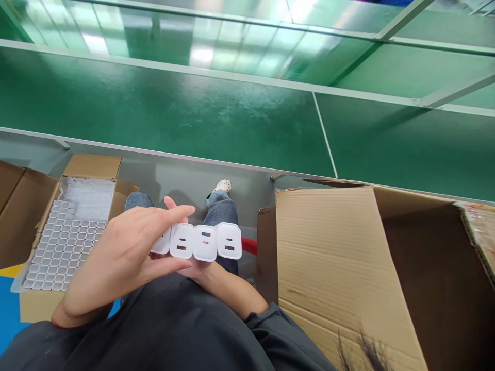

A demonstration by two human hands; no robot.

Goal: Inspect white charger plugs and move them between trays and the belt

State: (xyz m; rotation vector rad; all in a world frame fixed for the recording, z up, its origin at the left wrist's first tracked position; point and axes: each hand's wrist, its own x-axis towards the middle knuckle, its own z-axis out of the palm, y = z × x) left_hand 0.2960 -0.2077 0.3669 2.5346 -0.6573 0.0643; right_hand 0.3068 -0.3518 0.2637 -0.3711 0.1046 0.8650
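Note:
A row of several white chargers (204, 241) is held side by side in front of my lap, port faces up. My left hand (119, 257) comes in from the left, its fingers over and under the left end of the row. My right hand (201, 272) is mostly hidden beneath the row and supports it from below; only its wrist and forearm show. Below the hands are my jeans and one white shoe (223, 185) on the grey floor.
To the left, an open cardboard box (93, 166) holds a tray of many white chargers (64, 247) in rows. A large open cardboard box (328, 257) with a dark interior stands at the right. Beyond lies green floor with metal rails (193, 72).

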